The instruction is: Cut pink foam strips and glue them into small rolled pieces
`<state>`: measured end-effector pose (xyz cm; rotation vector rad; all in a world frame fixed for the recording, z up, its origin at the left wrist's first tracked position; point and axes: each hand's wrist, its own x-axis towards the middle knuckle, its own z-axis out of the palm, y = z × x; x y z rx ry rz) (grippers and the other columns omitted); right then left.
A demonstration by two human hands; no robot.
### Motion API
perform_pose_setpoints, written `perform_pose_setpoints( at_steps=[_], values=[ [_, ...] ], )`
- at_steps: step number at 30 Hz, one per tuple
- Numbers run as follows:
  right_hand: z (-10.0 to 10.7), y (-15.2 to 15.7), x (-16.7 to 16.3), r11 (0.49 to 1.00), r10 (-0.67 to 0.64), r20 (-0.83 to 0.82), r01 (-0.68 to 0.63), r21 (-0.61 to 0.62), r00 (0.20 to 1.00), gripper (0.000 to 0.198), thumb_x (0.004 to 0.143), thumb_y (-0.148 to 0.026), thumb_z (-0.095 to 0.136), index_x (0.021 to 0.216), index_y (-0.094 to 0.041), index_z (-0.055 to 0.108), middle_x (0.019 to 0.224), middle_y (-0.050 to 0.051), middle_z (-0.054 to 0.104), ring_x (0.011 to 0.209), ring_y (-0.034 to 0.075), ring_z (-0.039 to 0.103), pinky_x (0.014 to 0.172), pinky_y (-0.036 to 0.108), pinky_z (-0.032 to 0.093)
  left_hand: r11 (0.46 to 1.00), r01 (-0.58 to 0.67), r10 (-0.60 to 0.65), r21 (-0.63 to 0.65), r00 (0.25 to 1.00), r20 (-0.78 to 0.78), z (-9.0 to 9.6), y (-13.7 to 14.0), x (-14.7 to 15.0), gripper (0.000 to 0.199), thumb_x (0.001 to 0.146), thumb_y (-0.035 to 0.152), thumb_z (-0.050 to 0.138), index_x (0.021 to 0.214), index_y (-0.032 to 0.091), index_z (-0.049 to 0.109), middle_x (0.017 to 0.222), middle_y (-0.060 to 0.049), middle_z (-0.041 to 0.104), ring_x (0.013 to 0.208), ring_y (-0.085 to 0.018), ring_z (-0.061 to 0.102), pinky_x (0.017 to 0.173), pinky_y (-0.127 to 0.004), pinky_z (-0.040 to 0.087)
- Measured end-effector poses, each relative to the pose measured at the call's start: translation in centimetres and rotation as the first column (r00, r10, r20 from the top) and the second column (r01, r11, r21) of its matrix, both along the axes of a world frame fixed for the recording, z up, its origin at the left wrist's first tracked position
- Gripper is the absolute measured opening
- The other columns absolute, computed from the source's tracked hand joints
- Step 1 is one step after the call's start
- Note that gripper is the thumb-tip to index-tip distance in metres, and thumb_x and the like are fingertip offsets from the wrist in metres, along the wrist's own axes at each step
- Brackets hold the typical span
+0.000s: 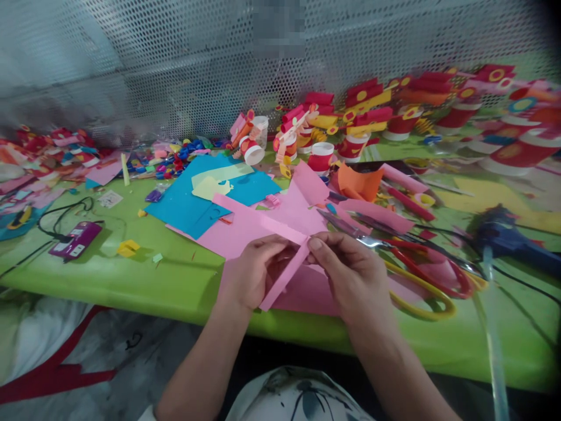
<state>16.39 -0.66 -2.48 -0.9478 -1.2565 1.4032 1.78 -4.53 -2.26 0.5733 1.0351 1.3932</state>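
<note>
Two narrow pink paper strips (287, 278) meet at one end in a V between my hands. My right hand (357, 272) pinches that corner between thumb and forefinger. My left hand (254, 266) is closed around the strips from the other side, its fingertips partly hidden behind the paper. Beneath both hands lie pink paper sheets (210, 237), overlapping a blue sheet (179, 199) with a pale yellow scrap (210, 186) on it. Scissors with red handles (458, 283) and a pair with yellow handles (438, 313) rest just right of my right hand.
A dark blue glue gun (517, 240) with a clear glue stick lies at the right. At left sits a purple power strip (76, 241) with a black cord. Red-and-white paper cup crafts (322, 156) line the back by the perforated metal panel (175, 76). Small colourful pieces (179, 158) are heaped behind.
</note>
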Motion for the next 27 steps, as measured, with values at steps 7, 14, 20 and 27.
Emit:
perform_pose_setpoints(
  at_steps=[7, 14, 20, 27],
  values=[
    [-0.1, 0.1, 0.0, 0.999, 0.044, -0.001, -0.044, 0.0, 0.999, 0.013, 0.086, -0.035, 0.082, 0.086, -0.023, 0.077, 0.074, -0.002, 0.071, 0.069, 0.01, 0.065, 0.067, 0.021, 0.053, 1.0, -0.014, 0.013, 0.019, 0.998, 0.069, -0.5, 0.0, 0.3, 0.021, 0.073, 0.03, 0.09, 0.086, 0.018, 0.08, 0.079, -0.004, 0.078, 0.075, -0.016, 0.072, 0.076, -0.027, 0.057],
    [0.4, -0.2, -0.2, 0.997, -0.013, 0.092, 0.006, 0.077, 0.996, 0.016, 0.085, -0.037, 0.08, 0.084, -0.022, 0.077, 0.074, 0.001, 0.073, 0.067, 0.014, 0.067, 0.063, 0.025, 0.056, 0.997, -0.021, 0.021, 0.078, 1.0, 0.003, -0.3, 0.1, 0.4, 0.02, 0.071, 0.03, 0.09, 0.08, 0.018, 0.078, 0.076, -0.002, 0.076, 0.071, -0.015, 0.069, 0.075, -0.027, 0.055],
    [1.0, -0.4, -0.4, 0.991, -0.065, 0.14, 0.047, 0.129, 0.988, 0.011, 0.085, -0.034, 0.079, 0.084, -0.023, 0.077, 0.074, 0.002, 0.074, 0.067, 0.016, 0.068, 0.062, 0.027, 0.056, 0.991, -0.074, 0.086, 0.108, 0.991, -0.107, -0.3, 0.0, 0.5, 0.019, 0.077, 0.035, 0.086, 0.08, 0.019, 0.077, 0.079, -0.002, 0.073, 0.076, -0.013, 0.066, 0.077, -0.025, 0.053],
    [-0.2, -0.1, -0.3, 0.988, -0.088, 0.152, 0.066, 0.142, 0.984, 0.016, 0.083, -0.042, 0.081, 0.084, -0.026, 0.079, 0.079, 0.003, 0.077, 0.069, 0.019, 0.07, 0.063, 0.03, 0.057, 0.975, -0.106, 0.17, 0.194, 0.922, -0.347, 0.2, -0.3, 1.0, 0.022, 0.085, 0.041, 0.079, 0.082, 0.02, 0.077, 0.076, -0.002, 0.075, 0.074, -0.015, 0.067, 0.072, -0.027, 0.054]
  ],
)
